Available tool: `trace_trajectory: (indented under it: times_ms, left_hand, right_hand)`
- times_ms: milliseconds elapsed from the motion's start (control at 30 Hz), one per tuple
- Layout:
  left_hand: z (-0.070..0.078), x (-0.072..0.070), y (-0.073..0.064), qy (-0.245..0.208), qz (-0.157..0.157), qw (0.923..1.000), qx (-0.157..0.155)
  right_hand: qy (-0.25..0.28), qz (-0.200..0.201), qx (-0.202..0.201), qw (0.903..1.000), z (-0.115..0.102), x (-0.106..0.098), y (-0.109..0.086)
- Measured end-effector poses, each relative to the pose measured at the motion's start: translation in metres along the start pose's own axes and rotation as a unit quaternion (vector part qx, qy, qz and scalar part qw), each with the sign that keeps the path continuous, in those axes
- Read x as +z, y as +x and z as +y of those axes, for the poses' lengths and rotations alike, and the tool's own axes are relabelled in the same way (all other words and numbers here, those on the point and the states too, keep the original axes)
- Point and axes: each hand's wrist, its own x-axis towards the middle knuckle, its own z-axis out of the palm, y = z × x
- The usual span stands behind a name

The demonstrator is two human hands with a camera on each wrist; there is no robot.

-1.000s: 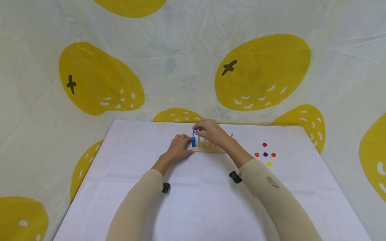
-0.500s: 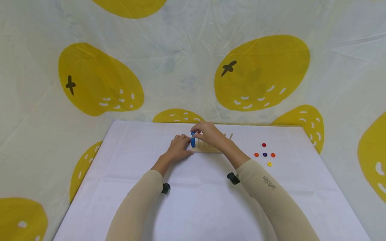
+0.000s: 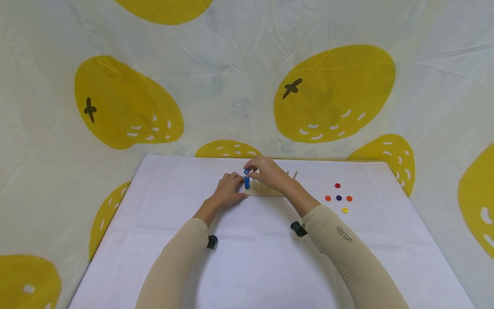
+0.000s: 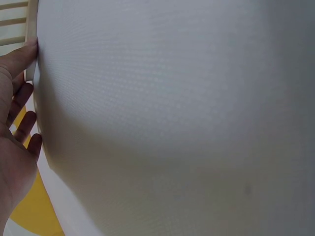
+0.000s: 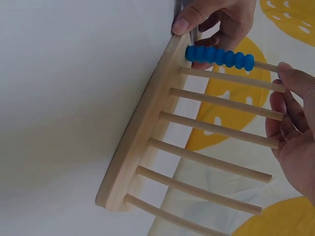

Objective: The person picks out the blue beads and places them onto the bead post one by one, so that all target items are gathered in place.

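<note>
A wooden peg rack with a row of upright pegs stands near the far side of the table. Its leftmost peg carries a stack of blue beads; the other pegs in the right wrist view are bare. My left hand grips the left end of the rack's base, thumb at the front and fingers behind. Between thumb and fingertips, my right hand pinches another blue bead at the top of that leftmost peg. Mostly hidden by the fingers in the right wrist view, this bead sits apart from the stack below.
To the right of the rack lie several loose beads: a red bead, an orange bead, a purple bead, another orange bead and a yellow bead. A white cloth covers the table, with a fruit-patterned curtain behind.
My right hand has shifted slightly left and down, bringing the blue bead from beside the peg's tip to directly over it. My left hand has stayed on the base.
</note>
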Motion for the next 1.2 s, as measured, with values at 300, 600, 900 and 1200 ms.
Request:
trace_trajectory:
  times_ms: [300, 600, 900, 1200]
  left_hand:
    - [0.002, -0.002, -0.003, -0.004, -0.001, 1.0000, -0.003]
    - [0.004, -0.002, 0.000, 0.009, 0.002, 0.9999, 0.008]
    - [0.001, 0.000, 0.001, 0.017, 0.000, 0.9998, 0.012]
    - [-0.006, 0.000, -0.003, 0.014, 0.009, 0.9998, 0.012]
  right_hand:
    - [-0.005, 0.016, 0.010, 0.9998, 0.001, -0.002, -0.006]
    - [-0.005, 0.050, 0.004, 0.9987, 0.004, -0.017, -0.022]
    - [-0.001, 0.077, 0.028, 0.9966, 0.014, -0.033, -0.046]
    - [-0.002, 0.110, 0.035, 0.9933, 0.020, -0.053, -0.072]
